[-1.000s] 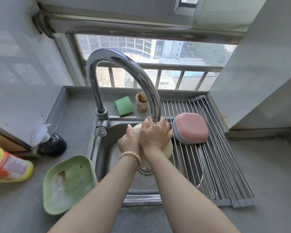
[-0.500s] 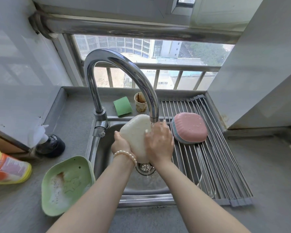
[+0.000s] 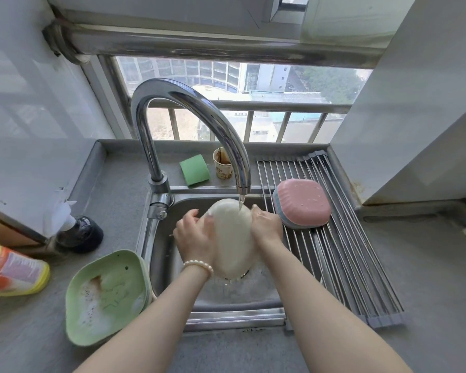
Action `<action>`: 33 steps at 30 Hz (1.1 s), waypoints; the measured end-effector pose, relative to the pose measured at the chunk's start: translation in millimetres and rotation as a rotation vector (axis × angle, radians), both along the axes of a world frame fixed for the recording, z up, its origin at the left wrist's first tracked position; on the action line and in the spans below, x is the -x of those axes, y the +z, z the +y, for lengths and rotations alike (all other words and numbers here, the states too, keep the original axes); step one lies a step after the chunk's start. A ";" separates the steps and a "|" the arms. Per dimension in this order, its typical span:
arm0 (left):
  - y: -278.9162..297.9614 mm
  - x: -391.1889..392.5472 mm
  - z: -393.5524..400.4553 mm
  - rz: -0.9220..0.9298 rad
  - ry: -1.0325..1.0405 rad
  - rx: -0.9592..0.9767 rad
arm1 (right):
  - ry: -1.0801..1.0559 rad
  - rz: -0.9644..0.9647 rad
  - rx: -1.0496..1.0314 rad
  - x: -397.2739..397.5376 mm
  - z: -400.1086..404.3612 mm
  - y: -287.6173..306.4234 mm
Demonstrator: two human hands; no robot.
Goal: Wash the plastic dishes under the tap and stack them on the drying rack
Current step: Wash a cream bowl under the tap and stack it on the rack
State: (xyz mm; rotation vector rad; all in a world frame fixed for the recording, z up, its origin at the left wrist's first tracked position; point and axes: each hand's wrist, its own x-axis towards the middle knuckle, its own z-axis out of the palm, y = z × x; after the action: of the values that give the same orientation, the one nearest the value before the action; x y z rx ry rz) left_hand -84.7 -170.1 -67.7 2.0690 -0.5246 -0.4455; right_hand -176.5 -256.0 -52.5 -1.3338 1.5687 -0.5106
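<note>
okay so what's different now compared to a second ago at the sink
The white dish has been turned up on edge under the tap, back facing the camera. The right hand moved from on top of it to its right edge; the left hand keeps holding the left edge. The green dish and pink dish stayed put.

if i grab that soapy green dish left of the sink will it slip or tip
Probably slippery: the pale green plastic dish holds suds and brown residue. It looks light and stiff. It sits tilted against the steel sink's rim, so a nudge may rock it.
</note>
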 end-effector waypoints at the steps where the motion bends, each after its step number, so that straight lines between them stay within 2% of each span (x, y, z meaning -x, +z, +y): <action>1: -4.4 2.9 1.6 -0.107 -0.135 -0.078 | 0.040 0.070 0.055 0.7 1.2 3.6; 3: -5.2 6.6 0.0 -0.191 -0.262 -0.178 | 0.111 0.165 0.148 2.8 4.4 8.1; 8: 5.4 9.3 -8.9 -0.278 -0.382 -0.134 | 0.305 0.313 0.286 -0.2 12.7 11.5; 12: 20.7 -6.1 -22.5 -0.117 -0.383 -0.253 | 0.421 0.286 0.349 2.0 9.9 14.8; 15: 25.4 -15.1 -27.2 0.015 -0.399 -0.232 | 0.376 0.189 0.329 8.4 0.4 14.8; 17: 23.8 -13.4 -28.5 0.144 -0.335 -0.130 | 0.325 0.240 0.360 4.3 -5.5 18.0; 20: 20.3 -4.3 -31.4 0.239 -0.130 -0.035 | 0.304 0.507 0.469 -16.2 0.0 22.6; 23: 14.7 1.2 -32.1 0.315 -0.003 0.040 | 0.289 0.521 0.547 -31.8 19.0 16.6; 27: 13.2 4.9 -20.2 0.340 0.069 0.125 | 0.374 0.498 0.471 -31.6 22.7 13.1; 29: 12.4 5.1 -15.2 0.316 0.123 0.146 | 0.312 0.427 0.340 -32.1 14.3 21.1; 32: 11.9 5.9 -13.2 0.389 0.245 0.189 | 0.264 0.270 0.065 -30.9 -6.5 29.4; 33: 11.6 5.0 -12.9 0.426 0.299 0.185 | 0.246 0.212 0.040 -28.3 -11.6 28.5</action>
State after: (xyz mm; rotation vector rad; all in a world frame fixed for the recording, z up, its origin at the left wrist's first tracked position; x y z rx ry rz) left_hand -89.7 -183.1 -56.1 1.7680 -0.0009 -0.6130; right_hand -148.2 -267.6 -24.0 -1.6280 1.5400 -0.2558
